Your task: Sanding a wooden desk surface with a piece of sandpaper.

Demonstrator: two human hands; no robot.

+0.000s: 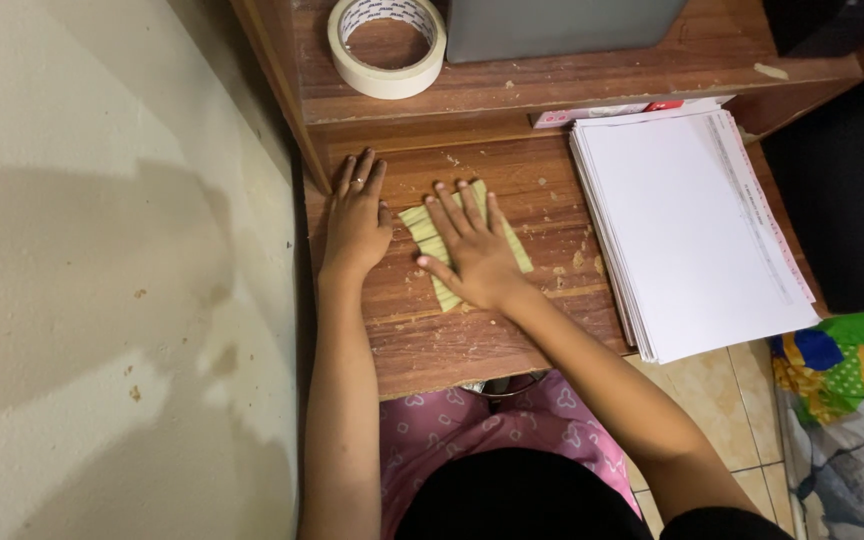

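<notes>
A yellow-green folded piece of paper (422,228) lies on the worn wooden desk (512,340). My right hand (470,250) lies flat on top of it, fingers spread, pressing it down and covering most of it. Just to its left, my left hand (356,220) rests flat on the desk, fingers together, its thumb touching the paper's left corner.
A thick stack of white paper (692,230) lies on the right of the desk and overhangs its edge. On the raised shelf behind stand a roll of masking tape (387,45) and a grey box (562,25). A wall (112,280) is close on the left.
</notes>
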